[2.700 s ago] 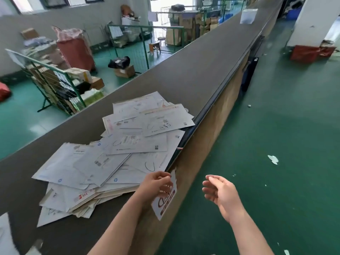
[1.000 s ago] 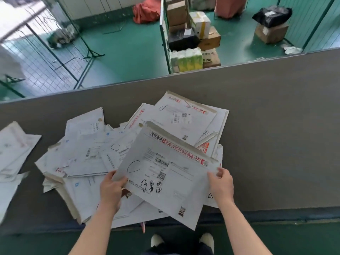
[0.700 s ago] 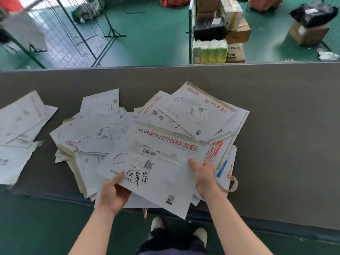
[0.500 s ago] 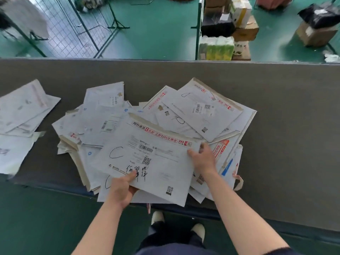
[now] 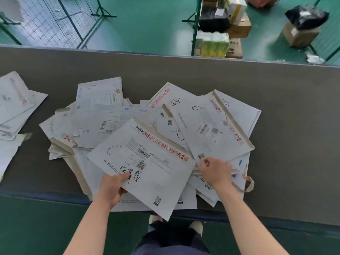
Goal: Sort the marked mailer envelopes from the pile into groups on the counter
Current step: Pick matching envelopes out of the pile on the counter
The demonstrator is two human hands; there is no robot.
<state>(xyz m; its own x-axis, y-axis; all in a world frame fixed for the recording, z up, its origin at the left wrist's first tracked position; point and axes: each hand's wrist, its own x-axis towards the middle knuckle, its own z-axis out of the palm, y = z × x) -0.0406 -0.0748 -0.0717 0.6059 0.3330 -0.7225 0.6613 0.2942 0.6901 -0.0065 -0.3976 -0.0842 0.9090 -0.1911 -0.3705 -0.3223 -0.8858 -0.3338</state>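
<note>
Right hand (image 5: 214, 172) off the C-marked envelope (image 5: 145, 162) since half a second ago, now low right of centre at the next one.

Left hand (image 5: 112, 188) pinching the C envelope's near edge, thumb on top, above the pile (image 5: 117, 116) mid-frame. Right fingers (image 5: 206, 161) curled at the D-marked envelope (image 5: 211, 126); grip unclear. Best lifted clear before carrying to the stack (image 5: 14, 105) at left on the surface (image 5: 294, 144).
</note>
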